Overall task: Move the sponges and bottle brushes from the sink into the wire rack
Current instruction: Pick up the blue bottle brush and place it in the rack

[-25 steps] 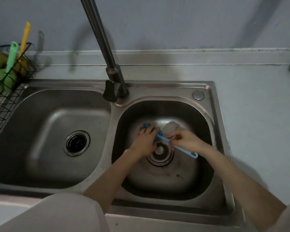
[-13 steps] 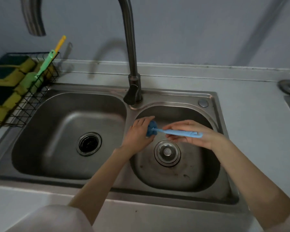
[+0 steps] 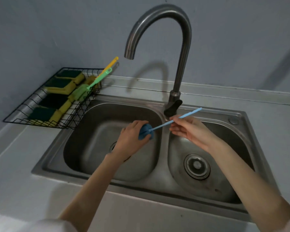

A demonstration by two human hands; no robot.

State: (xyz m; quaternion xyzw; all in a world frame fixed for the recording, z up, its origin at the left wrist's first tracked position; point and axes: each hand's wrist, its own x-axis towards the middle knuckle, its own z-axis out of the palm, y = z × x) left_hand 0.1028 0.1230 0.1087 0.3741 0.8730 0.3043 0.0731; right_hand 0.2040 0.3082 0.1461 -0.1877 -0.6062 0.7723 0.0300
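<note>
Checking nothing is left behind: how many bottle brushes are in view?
3: a yellow brush and a green brush in the wire rack, and a blue brush held by both hands above the sink.

Open air over left basin [image 3: 97,134] toward wire rack [image 3: 74,114] | rack crowded with sponges [image 3: 60,84], brushes [image 3: 97,79] | faucet [image 3: 179,64] rises between basins

Grey countertop [image 3: 274,124], double steel sink [image 3: 159,185] inset, wire rack [image 3: 40,99] on it

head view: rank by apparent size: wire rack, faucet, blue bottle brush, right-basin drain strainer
1. Faucet and wire rack: both large, too close to rank.
2. Blue bottle brush, long but thin.
3. Right-basin drain strainer, smallest, though it sits nearer the camera.
</note>
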